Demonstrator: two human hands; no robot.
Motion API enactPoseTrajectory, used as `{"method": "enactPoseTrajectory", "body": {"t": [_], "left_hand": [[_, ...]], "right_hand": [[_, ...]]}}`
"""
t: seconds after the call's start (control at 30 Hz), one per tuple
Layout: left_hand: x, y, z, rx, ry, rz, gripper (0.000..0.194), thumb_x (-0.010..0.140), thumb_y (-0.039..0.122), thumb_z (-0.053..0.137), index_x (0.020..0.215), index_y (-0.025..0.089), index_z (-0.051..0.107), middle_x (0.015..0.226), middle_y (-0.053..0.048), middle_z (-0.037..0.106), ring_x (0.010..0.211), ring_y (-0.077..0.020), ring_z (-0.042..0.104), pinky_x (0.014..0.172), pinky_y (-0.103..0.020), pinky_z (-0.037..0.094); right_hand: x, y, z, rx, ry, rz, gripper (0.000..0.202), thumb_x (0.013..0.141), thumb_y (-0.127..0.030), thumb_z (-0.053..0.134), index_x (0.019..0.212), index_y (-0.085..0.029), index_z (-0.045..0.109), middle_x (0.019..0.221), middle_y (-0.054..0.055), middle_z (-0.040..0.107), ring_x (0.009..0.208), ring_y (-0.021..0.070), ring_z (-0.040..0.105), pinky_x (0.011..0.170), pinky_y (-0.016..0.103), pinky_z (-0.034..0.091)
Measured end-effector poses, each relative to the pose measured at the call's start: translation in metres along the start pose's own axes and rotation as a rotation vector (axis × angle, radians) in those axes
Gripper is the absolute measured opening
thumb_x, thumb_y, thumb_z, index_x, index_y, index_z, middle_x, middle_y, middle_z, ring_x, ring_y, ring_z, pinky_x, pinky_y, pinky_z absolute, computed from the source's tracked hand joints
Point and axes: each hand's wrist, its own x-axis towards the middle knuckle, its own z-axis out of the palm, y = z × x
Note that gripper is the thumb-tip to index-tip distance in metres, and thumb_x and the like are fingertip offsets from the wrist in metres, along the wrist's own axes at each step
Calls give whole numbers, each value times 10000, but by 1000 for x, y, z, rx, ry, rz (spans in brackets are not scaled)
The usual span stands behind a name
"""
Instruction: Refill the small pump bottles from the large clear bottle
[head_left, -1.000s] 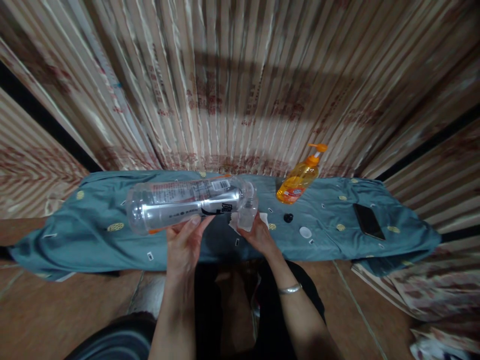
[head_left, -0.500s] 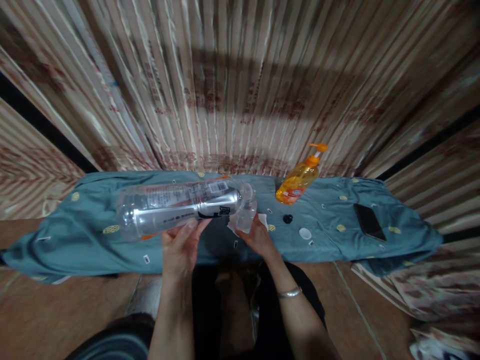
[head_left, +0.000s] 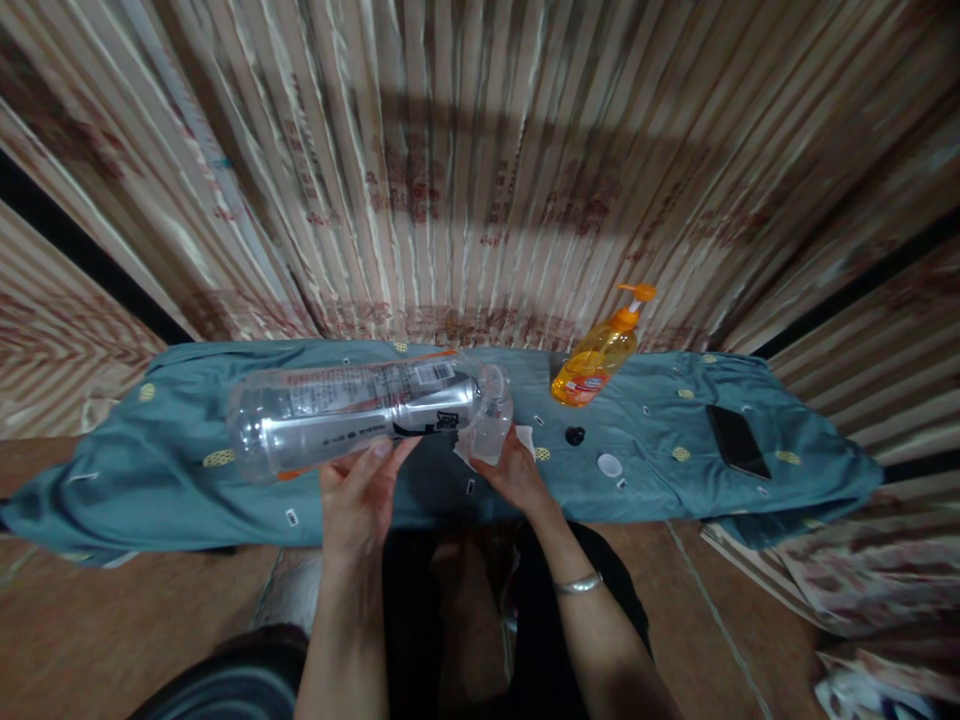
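Note:
A large clear plastic bottle [head_left: 360, 410] with a silver and black label lies nearly level above the cloth, its mouth to the right. My left hand [head_left: 360, 485] holds it from below near the middle, thumb on the near side. At its mouth is a small clear container [head_left: 491, 430], gripped by my right hand [head_left: 516, 472]. A white tissue [head_left: 465, 445] shows around and under that container. The far fingers of my right hand are hidden behind it.
An orange pump bottle [head_left: 595, 360] stands behind and right of my right hand. Farther right on the teal cloth [head_left: 652, 490] lie a black cap [head_left: 575, 436], a white disc [head_left: 610, 465] and a black phone [head_left: 738, 441]. A pleated curtain [head_left: 480, 200] hangs behind.
The large bottle has shifted very slightly to the left with my left hand. Both grips look the same.

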Motion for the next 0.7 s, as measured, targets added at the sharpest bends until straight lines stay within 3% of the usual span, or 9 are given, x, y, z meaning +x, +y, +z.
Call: {"method": "enactPoseTrajectory", "body": {"t": [0.13, 0.7], "left_hand": [[0, 0, 0, -2, -3, 3, 439, 498, 331, 1066, 739, 208, 720, 776, -29, 776, 990, -326, 796, 923, -554, 682], [0, 0, 1, -15, 7, -3, 446, 473, 326, 1082, 728, 196, 740, 712, 18, 739, 826, -233, 776, 873, -498, 706]], "right_hand": [[0, -1, 0, 1, 5, 10, 815, 814, -223, 809, 1557, -194, 478, 1474, 177, 708, 1373, 366, 697, 1176, 545, 570], [1, -1, 0, 14, -2, -13, 798, 815, -207, 803, 1545, -178, 481, 1408, 173, 746, 1304, 359, 739, 1136, 523, 597]]}}
